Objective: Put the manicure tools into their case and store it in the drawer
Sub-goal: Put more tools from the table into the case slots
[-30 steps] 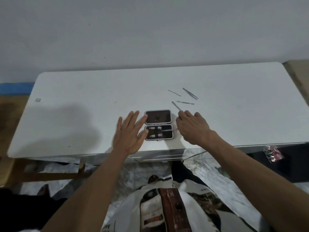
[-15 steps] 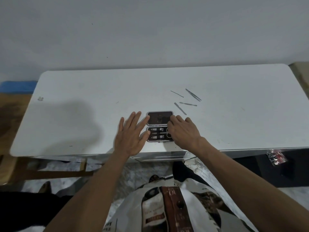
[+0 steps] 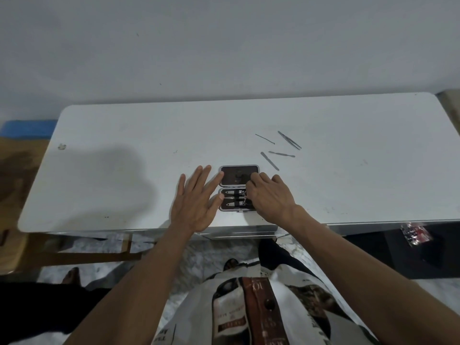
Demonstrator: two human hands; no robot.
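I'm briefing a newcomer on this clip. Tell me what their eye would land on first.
First, the open case near the table's front edge, clippers strapped in its near half. Two hands frame it: the left hand lies flat with spread fingers against its left side, and the right hand covers its right part. Beyond, to the right, four slim loose tools lie scattered.

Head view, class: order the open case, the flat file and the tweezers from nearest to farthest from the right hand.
From the right hand:
1. Open case, under its fingers.
2. Flat file, just beyond, slightly right.
3. Tweezers, farthest back and right.
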